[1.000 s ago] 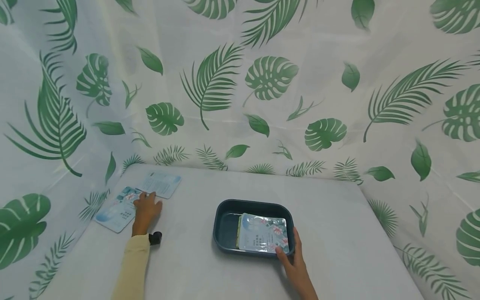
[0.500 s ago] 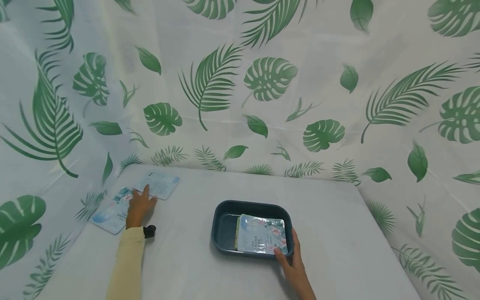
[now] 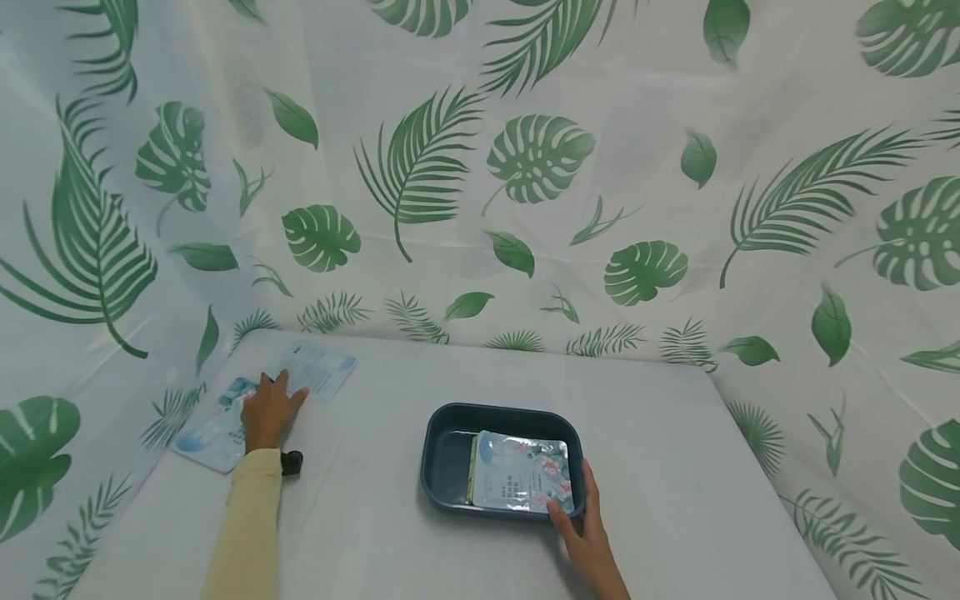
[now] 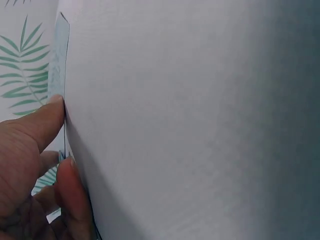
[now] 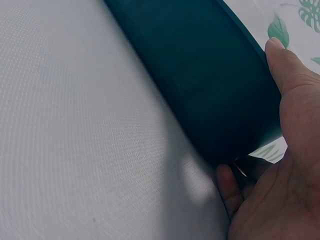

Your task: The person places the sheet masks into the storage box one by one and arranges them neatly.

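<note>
My left hand [image 3: 268, 410] is spread over two flat, pale blue sachets on the left of the table. Its fingers touch the floral-printed sachet [image 3: 202, 442] and reach the near edge of the text-covered sachet [image 3: 322, 367] behind it. In the left wrist view the thumb tip meets the edge of a sachet [image 4: 58, 60]. My right hand [image 3: 591, 533] grips the near right corner of a dark blue tray [image 3: 444, 471], thumb at the rim and fingers along the outer side. Inside the tray lies another floral sachet [image 3: 521, 473], on top of a greenish-edged one.
A white table [image 3: 360, 517] carries everything. Behind it and at both sides hangs a white curtain [image 3: 420, 275] with green leaf prints. A small black device [image 3: 292, 463] is strapped at my left wrist, below the yellow sleeve [image 3: 243, 533].
My left hand has shifted slightly left over the sachets, its fingers changing position along their edges. The right hand stays on the tray corner. The whole head view has drifted a little.
</note>
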A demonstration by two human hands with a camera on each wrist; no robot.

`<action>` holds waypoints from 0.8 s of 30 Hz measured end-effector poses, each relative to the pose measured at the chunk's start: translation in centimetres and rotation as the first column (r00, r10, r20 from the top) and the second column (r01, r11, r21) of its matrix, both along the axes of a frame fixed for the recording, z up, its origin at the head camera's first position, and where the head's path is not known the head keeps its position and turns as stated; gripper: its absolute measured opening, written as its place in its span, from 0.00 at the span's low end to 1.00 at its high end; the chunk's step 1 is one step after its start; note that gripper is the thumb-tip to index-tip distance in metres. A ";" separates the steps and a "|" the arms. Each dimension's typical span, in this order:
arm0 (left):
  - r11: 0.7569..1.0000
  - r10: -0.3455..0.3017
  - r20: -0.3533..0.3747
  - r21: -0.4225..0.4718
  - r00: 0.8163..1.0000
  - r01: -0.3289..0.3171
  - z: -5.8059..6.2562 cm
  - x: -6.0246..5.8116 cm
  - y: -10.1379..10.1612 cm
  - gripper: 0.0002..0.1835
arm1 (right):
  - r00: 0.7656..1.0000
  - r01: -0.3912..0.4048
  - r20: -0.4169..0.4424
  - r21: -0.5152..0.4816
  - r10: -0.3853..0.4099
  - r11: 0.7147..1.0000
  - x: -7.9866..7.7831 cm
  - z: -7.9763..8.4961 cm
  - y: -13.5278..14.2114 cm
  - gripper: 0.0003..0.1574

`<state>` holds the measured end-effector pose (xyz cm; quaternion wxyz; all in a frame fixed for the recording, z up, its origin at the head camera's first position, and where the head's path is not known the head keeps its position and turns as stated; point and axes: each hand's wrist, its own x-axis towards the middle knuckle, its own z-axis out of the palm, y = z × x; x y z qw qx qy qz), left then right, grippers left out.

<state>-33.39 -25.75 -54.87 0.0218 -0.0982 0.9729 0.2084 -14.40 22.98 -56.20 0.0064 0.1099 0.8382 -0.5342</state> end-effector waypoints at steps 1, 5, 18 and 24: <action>1.000 0.001 -0.007 -0.004 1.000 -0.001 0.0 -0.1 0.0 0.38 | 1.000 0.002 -0.001 -0.002 -0.002 1.000 0.0 0.0 0.0 0.56; 0.999 0.024 -0.035 0.029 0.999 -0.023 -0.1 -0.1 -0.2 0.41 | 1.000 0.007 0.008 -0.006 -0.007 1.000 0.1 0.0 -0.1 0.57; 0.795 0.526 -0.352 0.527 0.774 -0.301 -0.3 0.4 1.4 0.17 | 1.000 -0.002 0.010 0.008 0.002 1.000 0.2 0.2 0.2 0.57; 0.737 0.608 -0.354 0.583 0.711 -0.341 -0.3 0.6 2.1 0.12 | 1.000 -0.004 0.008 0.004 0.003 1.000 0.1 0.4 0.3 0.57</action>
